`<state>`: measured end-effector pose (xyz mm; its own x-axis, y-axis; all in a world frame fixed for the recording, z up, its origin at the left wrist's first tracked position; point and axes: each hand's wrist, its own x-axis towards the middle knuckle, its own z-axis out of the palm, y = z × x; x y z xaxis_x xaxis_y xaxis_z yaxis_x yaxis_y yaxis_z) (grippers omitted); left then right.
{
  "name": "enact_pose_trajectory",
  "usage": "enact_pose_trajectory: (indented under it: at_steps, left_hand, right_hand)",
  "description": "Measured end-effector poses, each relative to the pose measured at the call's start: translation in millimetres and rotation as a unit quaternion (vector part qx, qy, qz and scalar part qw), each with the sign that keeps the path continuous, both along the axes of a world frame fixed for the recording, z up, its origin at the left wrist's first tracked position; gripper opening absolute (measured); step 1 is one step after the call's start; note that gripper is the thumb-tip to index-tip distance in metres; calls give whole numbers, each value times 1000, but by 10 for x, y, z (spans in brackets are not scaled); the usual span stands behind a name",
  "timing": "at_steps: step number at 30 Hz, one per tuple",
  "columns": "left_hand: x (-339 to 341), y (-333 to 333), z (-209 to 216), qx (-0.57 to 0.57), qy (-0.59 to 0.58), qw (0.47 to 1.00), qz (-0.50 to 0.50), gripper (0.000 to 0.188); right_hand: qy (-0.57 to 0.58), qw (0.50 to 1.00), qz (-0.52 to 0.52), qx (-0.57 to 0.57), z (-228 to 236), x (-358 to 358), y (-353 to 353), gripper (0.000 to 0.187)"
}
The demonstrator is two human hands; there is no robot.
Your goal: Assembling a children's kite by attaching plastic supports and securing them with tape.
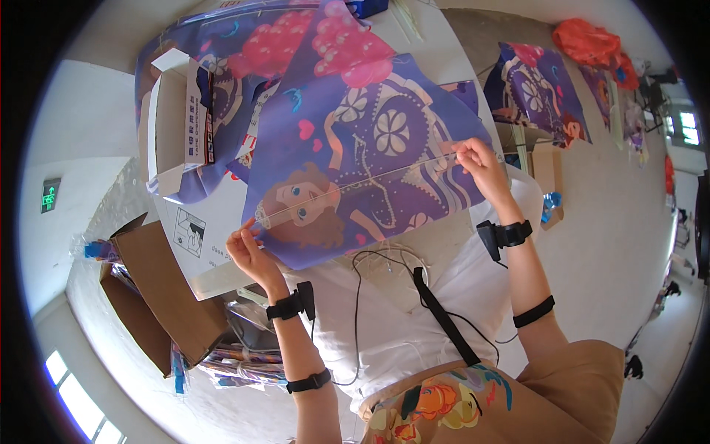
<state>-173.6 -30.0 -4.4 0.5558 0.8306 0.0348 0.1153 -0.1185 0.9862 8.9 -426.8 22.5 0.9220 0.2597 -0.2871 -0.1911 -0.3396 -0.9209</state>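
A thin, clear strip of tape point(392, 172) is stretched taut between my two hands, slanting up to the right. It runs across a purple printed sheet point(436, 111) with a cartoon princess and pink balloons on it. My left hand point(254, 255) pinches the strip's left end, close to the sheet's near left corner. At the right edge of the sheet, my right hand point(479, 164) pinches the other end between thumb and fingers. Whether the strip touches the sheet along its length, I cannot tell.
An opened white carton point(168, 126) stands on the table's left, on more purple sheets. Below left is a brown cardboard box point(174, 285) beside bundled wrapped goods point(244, 366). Another printed sheet point(536, 89) hangs over a surface at right, near a red plastic bag point(588, 43).
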Motion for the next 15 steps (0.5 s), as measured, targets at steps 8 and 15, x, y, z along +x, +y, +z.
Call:
enact_pose_trajectory:
  at_steps: [8, 15]
  left_hand:
    - [25, -12, -49, -17, 33, 999, -30, 10]
    - [86, -52, -24, 3, 41, 999, -21, 8]
  right_hand:
    - [0, 999, 30, 41, 3, -16, -6, 16]
    - [5, 999, 26, 46, 29, -26, 21, 12]
